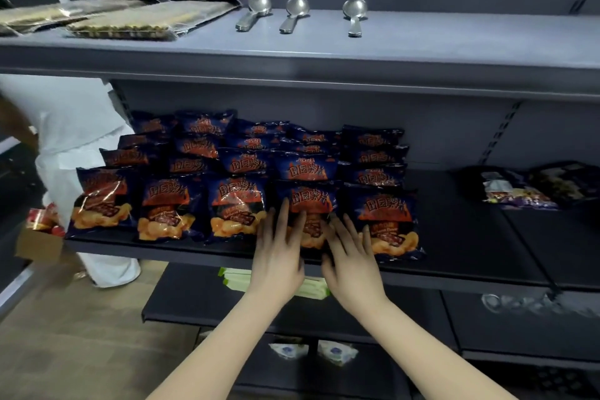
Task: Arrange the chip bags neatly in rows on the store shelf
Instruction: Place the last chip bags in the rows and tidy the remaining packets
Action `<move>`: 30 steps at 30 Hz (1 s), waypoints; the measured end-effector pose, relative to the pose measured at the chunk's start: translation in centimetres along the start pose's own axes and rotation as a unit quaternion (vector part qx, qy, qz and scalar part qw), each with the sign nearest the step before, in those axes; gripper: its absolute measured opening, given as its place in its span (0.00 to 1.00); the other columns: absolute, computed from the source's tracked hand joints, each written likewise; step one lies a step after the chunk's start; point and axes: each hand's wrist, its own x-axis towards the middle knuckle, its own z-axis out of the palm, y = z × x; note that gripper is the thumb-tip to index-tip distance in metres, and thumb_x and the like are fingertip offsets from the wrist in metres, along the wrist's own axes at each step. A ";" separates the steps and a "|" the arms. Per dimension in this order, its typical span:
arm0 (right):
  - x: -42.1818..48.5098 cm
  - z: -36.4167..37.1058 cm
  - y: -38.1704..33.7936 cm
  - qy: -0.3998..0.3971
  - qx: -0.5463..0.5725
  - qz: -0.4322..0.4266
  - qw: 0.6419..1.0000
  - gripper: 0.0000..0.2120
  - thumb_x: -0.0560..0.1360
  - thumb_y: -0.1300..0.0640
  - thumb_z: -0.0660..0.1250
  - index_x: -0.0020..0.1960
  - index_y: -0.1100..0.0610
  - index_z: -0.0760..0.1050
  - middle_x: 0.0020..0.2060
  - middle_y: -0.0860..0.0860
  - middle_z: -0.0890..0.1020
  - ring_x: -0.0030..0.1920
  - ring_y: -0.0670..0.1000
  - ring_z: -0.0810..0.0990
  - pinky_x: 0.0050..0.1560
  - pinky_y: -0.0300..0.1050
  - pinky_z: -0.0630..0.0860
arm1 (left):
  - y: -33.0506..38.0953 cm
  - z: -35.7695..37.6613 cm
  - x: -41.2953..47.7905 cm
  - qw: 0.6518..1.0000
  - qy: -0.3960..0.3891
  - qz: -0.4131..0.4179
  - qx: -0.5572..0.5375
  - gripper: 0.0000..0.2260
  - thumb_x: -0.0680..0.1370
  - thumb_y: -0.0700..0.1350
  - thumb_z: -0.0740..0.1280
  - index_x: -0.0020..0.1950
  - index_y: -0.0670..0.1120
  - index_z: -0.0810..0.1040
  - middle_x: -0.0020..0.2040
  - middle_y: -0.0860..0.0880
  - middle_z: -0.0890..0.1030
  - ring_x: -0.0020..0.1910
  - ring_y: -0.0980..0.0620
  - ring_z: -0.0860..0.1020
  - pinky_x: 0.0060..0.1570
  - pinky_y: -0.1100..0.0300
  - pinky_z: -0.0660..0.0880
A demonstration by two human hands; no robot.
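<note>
On middle shelf, chip bags

Dark-blue chip bags (orange flames, golden chips) lay overlapping in five rows on the black shelf. One front bag lay beneath the left hand and right hand, the rest beside and behind.

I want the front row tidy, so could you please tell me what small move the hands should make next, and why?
Probably nudge the front bag under both hands squarely between its neighbours. The left hand and right hand lie flat on it with straight fingers, and the end bag to its right sits slightly askew.
</note>
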 end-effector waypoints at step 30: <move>-5.5 -14.3 34.2 0.001 -0.026 0.194 0.981 0.28 0.77 0.54 0.60 0.75 0.54 0.57 0.77 0.53 0.53 0.76 0.56 0.45 0.74 0.55 0.51 | 33.8 9.1 15.9 0.977 0.013 0.188 -0.096 0.35 0.69 0.44 0.70 0.74 0.46 0.59 0.74 0.41 0.61 0.72 0.37 0.61 0.67 0.39 0.62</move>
